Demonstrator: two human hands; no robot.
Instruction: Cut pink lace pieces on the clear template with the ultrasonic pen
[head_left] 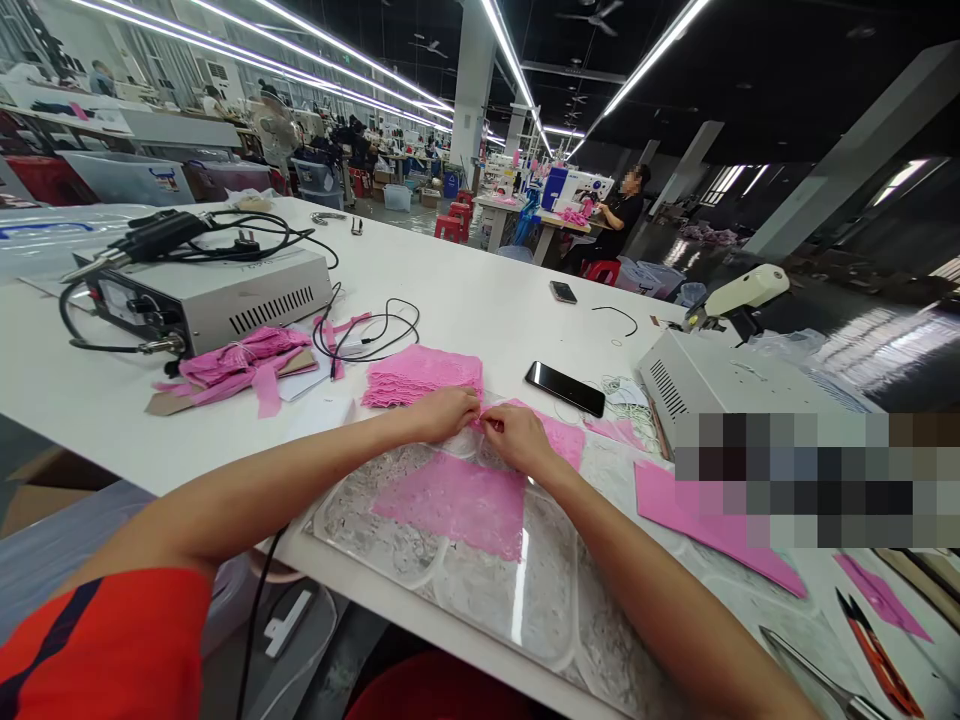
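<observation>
Pink cloth (564,436) is apparently pinched by L hand (448,410) & R hand (517,432), fingertips brought close, prob. for fine control; contact's partly hidden. Flat pink pc (457,500) is laid on clear mat (499,600), body side; pink stack (425,372) is kept near L hand, presumably for quick reach.

From the head, behind and above the hands (448,414), the near view faces forward and down across the table (480,290).
</observation>
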